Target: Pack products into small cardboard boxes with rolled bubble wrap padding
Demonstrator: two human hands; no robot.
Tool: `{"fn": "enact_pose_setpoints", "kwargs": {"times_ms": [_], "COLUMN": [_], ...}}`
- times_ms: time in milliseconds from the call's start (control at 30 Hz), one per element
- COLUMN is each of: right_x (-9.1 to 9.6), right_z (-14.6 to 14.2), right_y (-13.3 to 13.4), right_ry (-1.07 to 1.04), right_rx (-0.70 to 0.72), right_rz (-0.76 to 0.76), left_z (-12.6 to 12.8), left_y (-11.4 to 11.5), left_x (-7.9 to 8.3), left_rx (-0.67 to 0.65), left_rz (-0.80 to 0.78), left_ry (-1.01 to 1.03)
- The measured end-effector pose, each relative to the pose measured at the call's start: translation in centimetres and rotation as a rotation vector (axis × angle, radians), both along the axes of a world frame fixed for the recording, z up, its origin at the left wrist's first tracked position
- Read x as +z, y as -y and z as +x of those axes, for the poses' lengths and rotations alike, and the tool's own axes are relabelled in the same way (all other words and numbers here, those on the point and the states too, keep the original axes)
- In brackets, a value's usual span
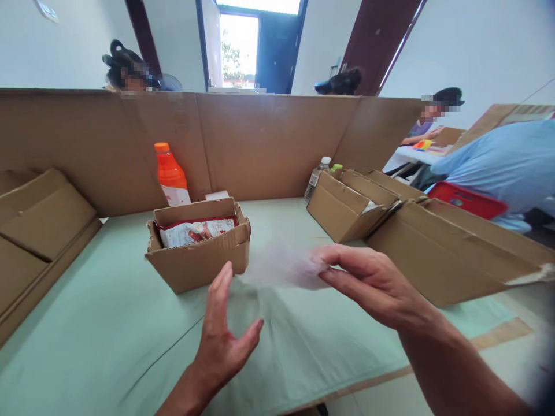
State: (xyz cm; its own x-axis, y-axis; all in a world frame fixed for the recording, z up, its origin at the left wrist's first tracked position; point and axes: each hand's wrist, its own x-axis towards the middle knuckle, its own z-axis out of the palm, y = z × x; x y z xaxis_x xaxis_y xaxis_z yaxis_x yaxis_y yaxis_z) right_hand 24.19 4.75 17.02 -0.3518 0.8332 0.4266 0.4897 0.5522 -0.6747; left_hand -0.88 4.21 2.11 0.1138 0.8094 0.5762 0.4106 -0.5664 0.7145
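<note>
Between the thumb and fingers of my right hand [368,283] is a thin, see-through plastic bag [288,268], blurred by motion and held above the table. My left hand [225,335] is raised with thumb and fingers apart, holding nothing, just in front of a small open cardboard box [208,260]. Inside that box stand packets, the front one a white packet [195,232] with a red-brown picture. Behind the box is an orange bottle [172,176] with an orange cap, and a small white item [217,195] shows beside it.
A pale green cloth [173,346] covers the table. At the right stand open cardboard boxes [442,260], with a clear bottle [318,180] behind them. More cardboard [47,222] is at the left. A tall cardboard screen [269,147] closes the back; several people are beyond it.
</note>
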Motion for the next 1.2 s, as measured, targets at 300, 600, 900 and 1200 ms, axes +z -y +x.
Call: {"fn": "enact_pose_setpoints", "kwargs": {"times_ms": [300, 600, 900, 1200], "right_x": [-2.1, -15.2, -16.5, -18.4], "right_z": [1.1, 0.1, 1.9, -2.5], "right_y": [-2.5, -4.0, 9.8, 10.2], "right_ry": [-0.117, 0.289, 0.516, 0.199], "right_rx": [0.063, -0.228, 0.052, -0.13], "right_rz": [-0.362, -0.219, -0.072, 0.049], "left_z": [-0.9, -2.0, -1.7, -1.4], "left_y": [4.2, 8.2, 8.0, 7.8], "left_x": [-2.0, -4.1, -3.3, -1.7], "left_rx": [-0.369, -0.122, -0.263, -0.245], "left_rz": [-0.896, -1.145, -1.139, -1.36], "left_ry": [0.555, 0.533, 0.191, 0.804]}}
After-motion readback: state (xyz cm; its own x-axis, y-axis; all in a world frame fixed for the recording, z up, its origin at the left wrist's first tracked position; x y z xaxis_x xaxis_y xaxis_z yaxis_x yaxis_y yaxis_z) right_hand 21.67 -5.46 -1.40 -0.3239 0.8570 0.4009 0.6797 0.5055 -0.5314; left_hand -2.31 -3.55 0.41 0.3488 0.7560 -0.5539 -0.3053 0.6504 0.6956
